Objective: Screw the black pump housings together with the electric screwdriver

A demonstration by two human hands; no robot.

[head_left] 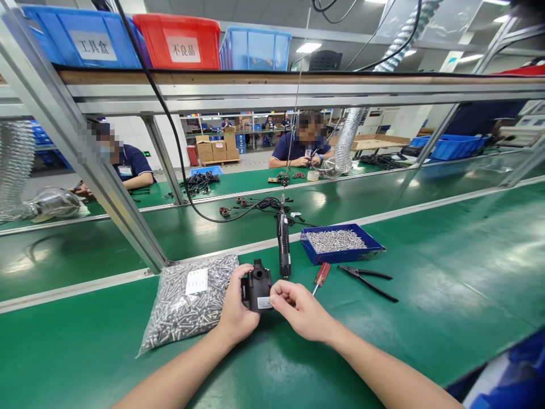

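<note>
The left hand [235, 311] was clamped around a small black plastic housing with a white label [256, 287], held just above the green bench mat [447, 272] at centre. The right hand [300, 310], at the housing's 3 o'clock, had its fingers curled together against the label corner; whether they pinched anything could not be told. A clear plastic bag of silver screws [189, 301] lay at 9 o'clock. A black electric screwdriver [283, 245] hung at 12 o'clock, with a red-handled screwdriver [321, 276], a blue tray of screws [340, 244] and black pliers [368, 280] at 2 o'clock.
</note>
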